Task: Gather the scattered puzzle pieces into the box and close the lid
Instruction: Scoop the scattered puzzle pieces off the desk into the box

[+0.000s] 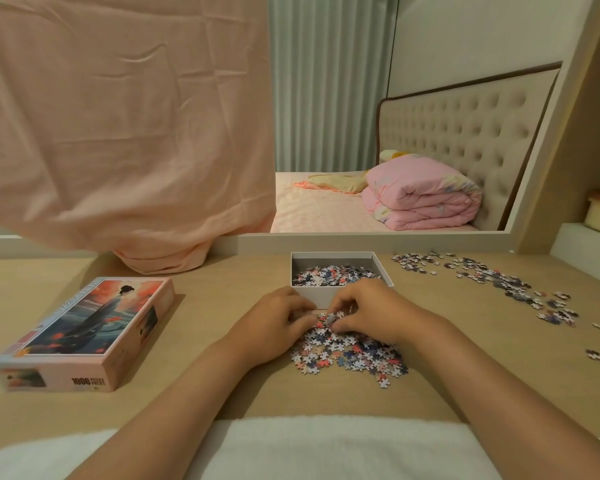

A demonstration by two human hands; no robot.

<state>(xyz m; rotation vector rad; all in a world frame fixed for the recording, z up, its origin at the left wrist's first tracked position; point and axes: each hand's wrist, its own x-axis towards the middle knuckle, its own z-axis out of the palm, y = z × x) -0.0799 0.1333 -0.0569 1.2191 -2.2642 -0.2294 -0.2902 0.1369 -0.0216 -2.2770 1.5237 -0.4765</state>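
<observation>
A white open box stands on the desk ahead of me, partly filled with puzzle pieces. Just in front of it lies a heap of loose pieces. My left hand and my right hand meet at the far edge of this heap, fingers curled around a clump of pieces between them. A second scatter of pieces spreads over the desk at the right. The pink lid, printed with a picture of a figure, lies at the left.
A mirror backs the desk and reflects a bed with a folded pink quilt. Pink cloth hangs over its left part and touches the desk. A white towel covers the near edge. A shelf rises at the right.
</observation>
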